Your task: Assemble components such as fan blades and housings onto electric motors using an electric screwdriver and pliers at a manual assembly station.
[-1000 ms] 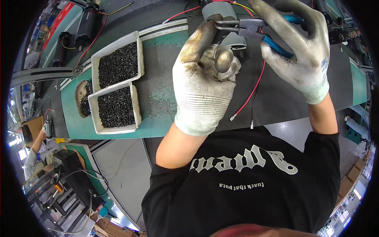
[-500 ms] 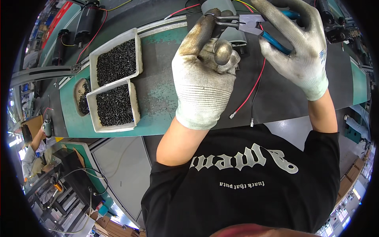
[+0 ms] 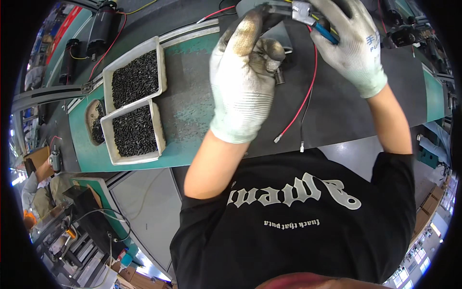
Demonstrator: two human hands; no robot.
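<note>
My right hand, in a white knit glove with dirty fingers, grips blue-handled pliers near the top of the view. Their metal head points left, toward my left hand. That hand, gloved too, has thumb and forefinger pinched together by the pliers' jaws; whatever is between them is hidden. Behind and below it lies a grey cylindrical motor, partly covered by the hands. A red wire and a black wire with metal terminals trail toward the near table edge.
Two white bins of small black parts stand on the left, beside a shallow round dish with similar parts. Black cylindrical motors lie at the back left. Another person's hand holds a tool at the far left.
Both hands have moved up and somewhat left, the pliers with them. The pliers' tips now sit higher, partly behind my left fingers. The view has shifted slightly.
</note>
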